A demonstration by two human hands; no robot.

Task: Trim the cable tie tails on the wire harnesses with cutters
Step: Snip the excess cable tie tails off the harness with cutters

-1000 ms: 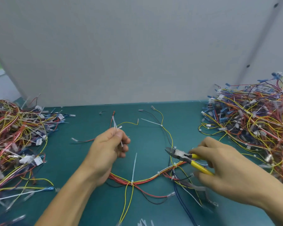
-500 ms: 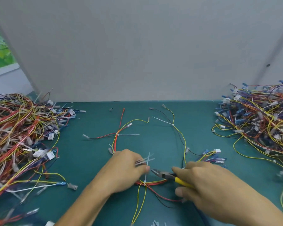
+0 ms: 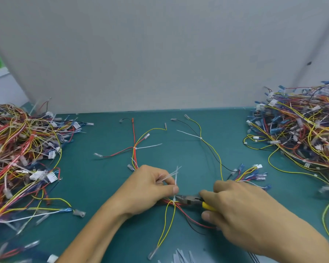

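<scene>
A wire harness of red, yellow and black wires lies spread on the green table. My left hand pinches a few white cable tie tails that stand up from the bundle, thumb against the upright one. My right hand grips the yellow-handled cutters. Their dark jaws sit at the base of the upright tail, right at the tie head on the red wires. Two more ties with long tails show farther back on the same harness.
A big tangled pile of harnesses fills the left side and another pile the right. Cut white tie pieces lie at the near edge. A grey partition wall closes the back of the table.
My left hand came down from the far branch to the near bundle and took the tails. The cutters moved left, and their jaws now reach the base of the upright tail.
</scene>
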